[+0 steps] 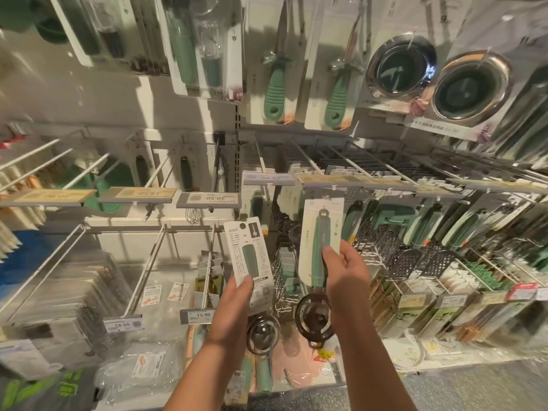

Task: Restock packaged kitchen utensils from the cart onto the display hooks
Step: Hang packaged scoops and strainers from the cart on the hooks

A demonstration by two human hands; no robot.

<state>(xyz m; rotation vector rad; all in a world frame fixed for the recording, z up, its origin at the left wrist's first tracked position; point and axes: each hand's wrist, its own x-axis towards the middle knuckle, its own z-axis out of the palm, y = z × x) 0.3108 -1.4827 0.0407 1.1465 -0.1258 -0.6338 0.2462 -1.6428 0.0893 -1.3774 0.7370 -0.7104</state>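
Observation:
My left hand (pixel 234 307) grips a carded green-handled scoop (pixel 252 262) by the lower part of its card, printed back facing me, its metal ring head hanging below. My right hand (pixel 344 271) pinches a second carded scoop (pixel 318 238) at its green handle, front side toward me. The top of that card sits right under the price rail at the tip of a display hook (pixel 308 161); whether it is threaded on the hook cannot be told. Its dark ring head (pixel 314 318) hangs below my fingers.
Long hooks with price tags (pixel 201 315) jut toward me, several bare on the left. Packed rows of carded utensils and graters (pixel 409 262) hang to the right. Oyster knives (pixel 275 84) and steel strainers (pixel 471 87) hang above. Bagged goods (pixel 142 369) lie on the bottom shelf.

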